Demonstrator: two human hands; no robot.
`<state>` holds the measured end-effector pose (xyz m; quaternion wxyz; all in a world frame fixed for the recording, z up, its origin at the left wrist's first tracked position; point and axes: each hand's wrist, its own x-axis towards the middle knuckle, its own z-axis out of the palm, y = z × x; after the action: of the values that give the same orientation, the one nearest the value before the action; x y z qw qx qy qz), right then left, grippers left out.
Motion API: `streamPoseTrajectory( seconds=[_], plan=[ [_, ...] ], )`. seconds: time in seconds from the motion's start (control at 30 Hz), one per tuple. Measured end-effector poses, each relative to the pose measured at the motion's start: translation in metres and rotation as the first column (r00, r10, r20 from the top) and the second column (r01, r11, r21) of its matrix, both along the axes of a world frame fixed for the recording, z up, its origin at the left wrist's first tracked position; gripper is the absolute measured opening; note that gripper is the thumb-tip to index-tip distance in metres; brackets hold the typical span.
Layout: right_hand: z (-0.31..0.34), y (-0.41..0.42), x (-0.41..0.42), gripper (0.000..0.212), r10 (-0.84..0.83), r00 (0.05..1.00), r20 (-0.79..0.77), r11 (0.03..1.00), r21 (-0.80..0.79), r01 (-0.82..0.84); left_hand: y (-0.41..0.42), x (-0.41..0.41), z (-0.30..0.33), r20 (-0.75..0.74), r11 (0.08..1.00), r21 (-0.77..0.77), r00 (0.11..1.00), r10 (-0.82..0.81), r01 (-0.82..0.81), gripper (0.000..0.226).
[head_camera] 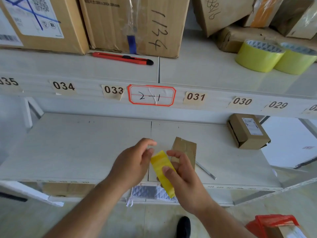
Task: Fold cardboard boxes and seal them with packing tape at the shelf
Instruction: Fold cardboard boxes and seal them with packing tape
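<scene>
We stood at the shelf (85, 143), its upper level crowded with big cartons (130, 23) and its lower level nearly bare, so most of the folding and sealing seemed to us yet to come. One small box (248, 133) lay on its side at the right of the lower level, already made up, though we could not tell whether it was taped. Two tape rolls (274, 56) sat untouched above it, and a red box cutter (123, 58) lay by the cartons. A flattened piece of cardboard (186, 150) rested just behind our right hand (183, 179), not yet folded as far as we could judge. Between both hands we held a loose yellow tape strip (163, 170): our left hand (132, 165) pinched its upper end, our right thumb pressed its middle, fingers closed behind it.
</scene>
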<state>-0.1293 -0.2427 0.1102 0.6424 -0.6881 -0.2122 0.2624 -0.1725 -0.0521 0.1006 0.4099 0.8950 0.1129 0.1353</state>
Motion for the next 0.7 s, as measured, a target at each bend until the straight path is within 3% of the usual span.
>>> streamPoseTrajectory(
  seconds=[0.07, 0.13, 0.23, 0.3, 0.47, 0.57, 0.63, 0.7],
  plan=[
    [-0.005, 0.000, 0.004, 0.043, -0.032, 0.996, -0.077, 0.999, 0.010, 0.033, -0.003, -0.004, -0.008, -0.030, 0.959, -0.140, 0.969, 0.244, -0.246, 0.008],
    [-0.007, 0.001, 0.009, 0.048, -0.047, 0.993, -0.110, 0.999, -0.003, 0.047, -0.018, -0.013, -0.010, -0.095, 0.878, -0.315, 0.933, 0.348, -0.360, 0.026],
    [-0.008, 0.008, 0.013, 0.040, -0.069, 0.986, -0.153, 0.998, -0.025, 0.066, -0.056, -0.021, -0.005, -0.246, 0.700, -0.659, 0.958, 0.148, -0.277, 0.060],
    [-0.011, 0.015, 0.011, 0.033, -0.101, 0.978, -0.184, 0.995, -0.039, 0.095, -0.071, -0.019, -0.006, -0.257, 0.562, -0.785, 0.962, 0.089, -0.261, 0.065],
    [-0.039, 0.031, 0.008, 0.016, -0.244, 0.966, -0.083, 0.959, -0.169, 0.227, -0.076, -0.007, -0.029, -0.267, 0.581, -0.703, 0.909, 0.319, -0.410, 0.045],
    [-0.056, 0.046, 0.022, 0.038, -0.232, 0.968, -0.095, 0.931, -0.309, 0.193, -0.065, 0.005, -0.048, -0.300, 0.643, -0.623, 0.895, 0.330, -0.446, 0.044],
    [-0.072, 0.052, 0.040, 0.051, -0.206, 0.968, -0.145, 0.893, -0.432, 0.125, -0.046, 0.016, -0.066, -0.313, 0.755, -0.468, 0.885, 0.344, -0.459, 0.045],
    [-0.081, 0.042, 0.058, 0.041, -0.235, 0.969, -0.070, 0.819, -0.551, 0.159, -0.016, 0.027, -0.096, -0.328, 0.856, -0.215, 0.860, 0.391, -0.470, 0.043]
  ],
)
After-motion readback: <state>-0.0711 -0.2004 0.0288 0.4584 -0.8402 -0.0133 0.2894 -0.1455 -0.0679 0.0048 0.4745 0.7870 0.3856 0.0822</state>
